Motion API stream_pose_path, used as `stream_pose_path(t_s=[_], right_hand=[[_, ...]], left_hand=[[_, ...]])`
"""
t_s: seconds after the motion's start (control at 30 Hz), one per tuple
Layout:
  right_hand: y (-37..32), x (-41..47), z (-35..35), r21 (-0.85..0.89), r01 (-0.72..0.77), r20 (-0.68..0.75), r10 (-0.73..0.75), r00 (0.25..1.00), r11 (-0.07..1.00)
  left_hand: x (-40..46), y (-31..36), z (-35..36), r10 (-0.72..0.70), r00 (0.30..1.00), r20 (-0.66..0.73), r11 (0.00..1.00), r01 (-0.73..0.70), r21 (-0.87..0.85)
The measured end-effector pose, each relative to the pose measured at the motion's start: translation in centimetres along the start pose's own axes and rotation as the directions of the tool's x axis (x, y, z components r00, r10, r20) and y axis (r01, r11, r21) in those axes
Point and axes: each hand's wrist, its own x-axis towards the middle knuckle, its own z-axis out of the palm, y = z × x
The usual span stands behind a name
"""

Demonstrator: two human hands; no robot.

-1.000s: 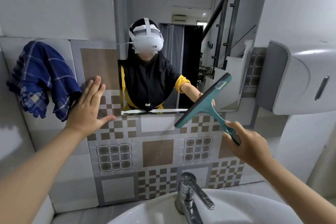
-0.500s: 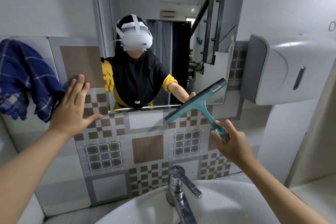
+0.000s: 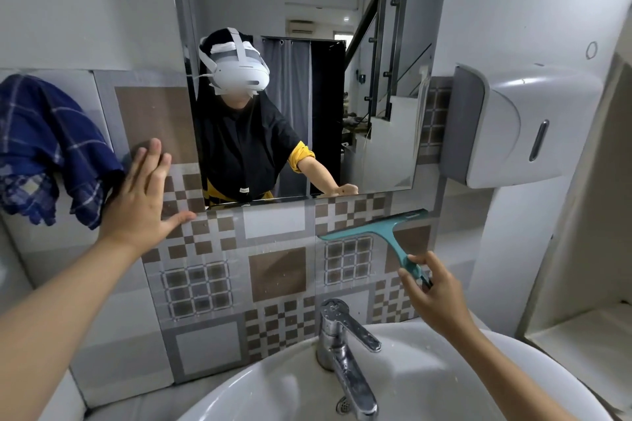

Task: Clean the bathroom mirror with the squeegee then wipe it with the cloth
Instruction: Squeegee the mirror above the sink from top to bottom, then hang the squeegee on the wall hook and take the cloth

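Lighting: we find even, soft, cool light over the whole scene, moderately bright. Sources: two small ceiling lamps show as bright dots in the mirror (image 3: 342, 79), upper part. Glare: pale highlights on the white dispenser (image 3: 513, 120), a sheen on the chrome tap (image 3: 345, 345) and on the glossy wall tiles (image 3: 273, 270). Shadows: faint and soft-edged; we note a dim one behind the left hand (image 3: 143, 202) and beneath the hanging cloth (image 3: 51, 147). Sharpness: centre crisp; we see slight smearing on the squeegee (image 3: 379, 232) and the near forearms. Distortion: strong wide-angle bending, straight wall and mirror edges lean and bow toward the borders; corners stretched.
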Motion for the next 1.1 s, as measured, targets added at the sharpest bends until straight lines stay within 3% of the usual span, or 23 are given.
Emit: stream_pose_path(t_s=[0.17, 0.33, 0.47, 0.57, 0.67, 0.77, 0.83, 1.0, 1.1], right_hand=[[-4.7, -1.6, -0.5, 0.042, -0.001, -0.027, 0.002, 1.000, 0.999], [-10.7, -2.3, -1.7, 0.044, 0.008, 0.084, -0.012, 0.996, 0.999], [-16.2, -2.4, -2.5, -0.045, 0.124, 0.194, -0.113, 0.974, 0.991], [-19.9, -2.1, -2.2, -0.174, 0.260, 0.324, -0.194, 0.926, 0.950], [-22.9, -1.8, -1.7, -0.245, 0.384, 0.472, -0.237, 0.849, 0.890], [-25.3, -1.7, -1.4, -0.219, 0.459, 0.593, -0.256, 0.763, 0.861], [-26.5, -1.6, -1.4, -0.187, 0.472, 0.621, -0.268, 0.736, 0.861], [-28.7, -0.5, -1.1, -0.088, 0.469, 0.559, -0.346, 0.754, 0.879], [-29.7, 0.1, -0.3, 0.000, 0.444, 0.530, -0.377, 0.760, 0.896]], left_hand=[[-0.1, 0.3, -0.4, -0.015, 1.000, 0.024, 0.998, 0.014, 0.056], [0.1, 2.1, -1.3, -0.088, 0.995, 0.056, 0.996, 0.088, 0.013], [0.2, 5.2, -3.3, -0.184, 0.978, 0.103, 0.932, 0.207, -0.299], [0.1, 8.3, -5.9, -0.212, 0.977, 0.010, 0.763, 0.171, -0.623], [-0.2, 10.7, -9.1, -0.091, 0.982, 0.168, 0.545, 0.190, -0.817], [-0.9, 11.3, -11.8, 0.181, 0.931, 0.317, 0.506, 0.189, -0.842], [-1.4, 11.2, -12.9, 0.284, 0.891, 0.355, 0.498, 0.179, -0.848], [-2.6, 9.5, -13.5, 0.224, 0.898, 0.380, 0.456, 0.248, -0.855], [-3.5, 8.7, -13.6, 0.187, 0.914, 0.361, 0.382, 0.270, -0.884]])
